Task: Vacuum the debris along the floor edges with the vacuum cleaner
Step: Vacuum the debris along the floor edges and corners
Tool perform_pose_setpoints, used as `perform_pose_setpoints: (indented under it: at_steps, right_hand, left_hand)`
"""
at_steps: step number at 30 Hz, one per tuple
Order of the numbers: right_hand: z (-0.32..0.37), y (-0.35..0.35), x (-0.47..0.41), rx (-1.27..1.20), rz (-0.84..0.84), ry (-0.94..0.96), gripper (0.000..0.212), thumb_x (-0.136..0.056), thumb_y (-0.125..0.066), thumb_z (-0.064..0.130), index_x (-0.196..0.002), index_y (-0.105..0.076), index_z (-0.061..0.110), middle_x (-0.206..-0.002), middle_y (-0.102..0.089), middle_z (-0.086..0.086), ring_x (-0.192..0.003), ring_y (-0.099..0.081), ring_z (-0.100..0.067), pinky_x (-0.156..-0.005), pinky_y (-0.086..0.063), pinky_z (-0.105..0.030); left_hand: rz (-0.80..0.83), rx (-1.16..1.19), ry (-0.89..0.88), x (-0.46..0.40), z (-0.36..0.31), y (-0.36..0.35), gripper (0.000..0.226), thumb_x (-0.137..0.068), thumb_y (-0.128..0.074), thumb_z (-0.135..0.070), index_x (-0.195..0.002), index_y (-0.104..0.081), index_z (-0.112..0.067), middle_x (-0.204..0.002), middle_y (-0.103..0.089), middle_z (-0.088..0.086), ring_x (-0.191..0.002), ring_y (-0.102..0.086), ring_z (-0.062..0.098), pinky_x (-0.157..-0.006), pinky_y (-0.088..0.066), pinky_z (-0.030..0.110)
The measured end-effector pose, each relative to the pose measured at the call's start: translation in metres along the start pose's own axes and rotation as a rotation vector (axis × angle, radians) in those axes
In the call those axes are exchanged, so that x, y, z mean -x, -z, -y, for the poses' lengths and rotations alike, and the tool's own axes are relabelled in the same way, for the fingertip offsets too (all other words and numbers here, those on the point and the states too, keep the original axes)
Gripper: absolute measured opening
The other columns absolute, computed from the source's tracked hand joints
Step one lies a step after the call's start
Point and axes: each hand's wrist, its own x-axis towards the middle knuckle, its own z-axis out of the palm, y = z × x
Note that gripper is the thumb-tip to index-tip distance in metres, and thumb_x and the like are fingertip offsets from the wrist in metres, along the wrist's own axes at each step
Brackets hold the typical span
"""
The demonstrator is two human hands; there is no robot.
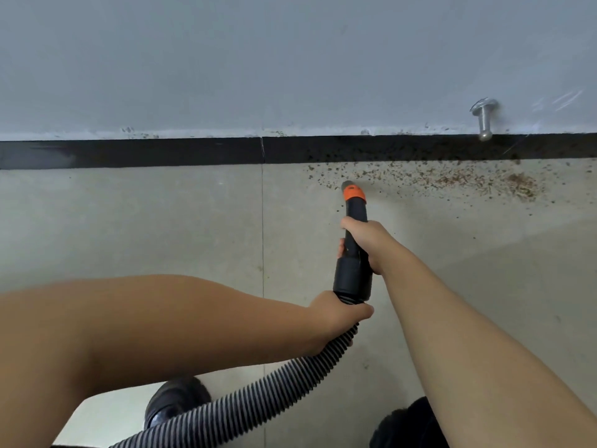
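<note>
A black vacuum nozzle [352,270] with an orange collar points at the floor close to the black skirting [129,153]. Its tip touches the left end of a band of brown debris [452,181] that spreads rightward along the skirting. My right hand [365,242] grips the nozzle's black tube from the right. My left hand [339,313] holds the ribbed grey hose [258,396] just below the nozzle's cuff. The hose runs down to the lower left edge of the view.
A metal door stopper [483,119] juts from the grey wall above the skirting, at the right. The floor is pale tile with a joint line [262,221]. My two dark shoes [174,399] [407,425] stand at the bottom.
</note>
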Motion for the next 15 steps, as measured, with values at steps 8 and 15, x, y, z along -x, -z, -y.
perform_pose_setpoints:
  at_steps: [8,15]
  right_hand:
    - [-0.001,-0.040,0.007,-0.009,0.080,-0.028,0.011,-0.086,-0.054,0.013,-0.091,-0.045,0.007,-0.049,-0.055,-0.009,-0.041,-0.052,-0.022,-0.053,-0.051,-0.030]
    - [-0.014,-0.012,0.013,-0.276,-0.093,-0.063,0.015,-0.087,-0.060,0.012,-0.091,-0.047,0.008,-0.052,-0.056,-0.008,-0.041,-0.053,-0.019,-0.052,-0.051,-0.031]
  left_hand:
    - [0.012,-0.046,0.070,0.014,0.007,0.039,0.023,-0.082,-0.069,-0.024,-0.093,-0.054,-0.010,-0.073,-0.054,0.006,-0.061,-0.054,0.019,-0.069,-0.053,0.032]
    - [0.201,-0.221,0.093,0.017,-0.007,0.049,0.030,-0.083,-0.071,-0.030,-0.099,-0.055,-0.010,-0.075,-0.057,0.004,-0.058,-0.059,0.016,-0.060,-0.055,0.026]
